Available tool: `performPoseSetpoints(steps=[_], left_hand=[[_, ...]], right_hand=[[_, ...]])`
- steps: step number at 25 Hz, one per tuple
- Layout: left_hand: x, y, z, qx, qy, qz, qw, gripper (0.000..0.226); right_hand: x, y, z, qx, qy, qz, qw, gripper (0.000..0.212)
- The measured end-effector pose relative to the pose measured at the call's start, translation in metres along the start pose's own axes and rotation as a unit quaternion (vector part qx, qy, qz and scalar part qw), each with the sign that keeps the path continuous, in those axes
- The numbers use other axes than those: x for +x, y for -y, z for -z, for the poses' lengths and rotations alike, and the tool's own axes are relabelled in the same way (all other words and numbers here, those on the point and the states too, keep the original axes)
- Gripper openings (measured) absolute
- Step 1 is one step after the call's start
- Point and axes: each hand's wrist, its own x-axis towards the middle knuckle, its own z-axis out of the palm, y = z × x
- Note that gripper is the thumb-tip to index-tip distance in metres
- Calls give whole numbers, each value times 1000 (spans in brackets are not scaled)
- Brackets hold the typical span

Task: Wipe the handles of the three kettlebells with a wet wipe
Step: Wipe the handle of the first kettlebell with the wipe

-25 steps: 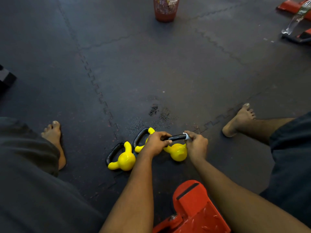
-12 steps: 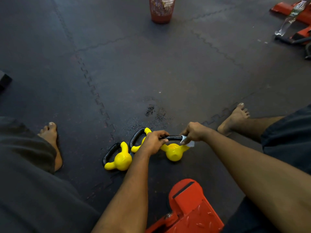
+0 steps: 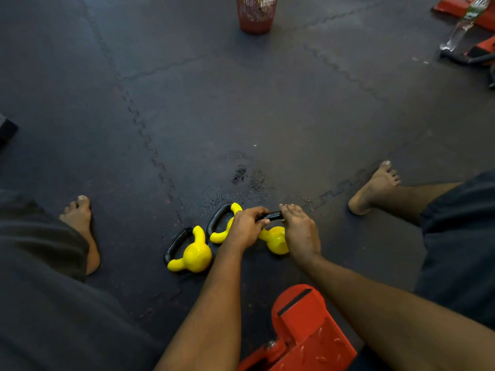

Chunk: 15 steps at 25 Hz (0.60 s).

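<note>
Holding one black handle (image 3: 272, 216), the left hand (image 3: 245, 227) and right hand (image 3: 300, 231) both curl their fingers (image 3: 260, 211) round it, above a yellow kettlebell (image 3: 276, 241) on the floor (image 3: 267, 116)

Three kettlebells in row on mat (image 3: 241, 116), mid-view.
Left bell (image 3: 194, 254) at 8 o'clock of mid bell (image 3: 220, 235); right bell (image 3: 276, 238) at 3 o'clock of it.
On right bell's handle (image 3: 272, 216): left hand (image 3: 246, 227) at 9 o'clock end, right hand (image 3: 301, 231) at 3 o'clock end.
From bells: basket (image 3: 255, 14) far at 12 o'clock; bottle (image 3: 463, 25) far at 2 o'clock; frame (image 3: 302, 330) near at 6 o'clock.
Left foot (image 3: 83, 228) at 9 o'clock, right foot (image 3: 375, 190) at 2 o'clock.
</note>
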Motion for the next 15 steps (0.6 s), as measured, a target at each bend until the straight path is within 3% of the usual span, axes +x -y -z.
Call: performPoseSetpoints(steps=[3,6,9,11,15], left_hand=[[-1,0,1,-1,-4,-1,1000,23],[-1,3,4,-5,-3,0,1000,22],[-1,4,6,3,2,5,1000,22],[-2,4,6,11,0,6,1000,23],[-3,1,5,10,-4,0,1000,23]], right_hand=[[21,-4,13,9,46,0,999,38],[36,-24,29,109,118,-81,984,36],[31,-29,29,173,102,-111,973,37],[26,-16,22,149,53,-99,982,35],[11,4,8,-2,11,27,1000,38]])
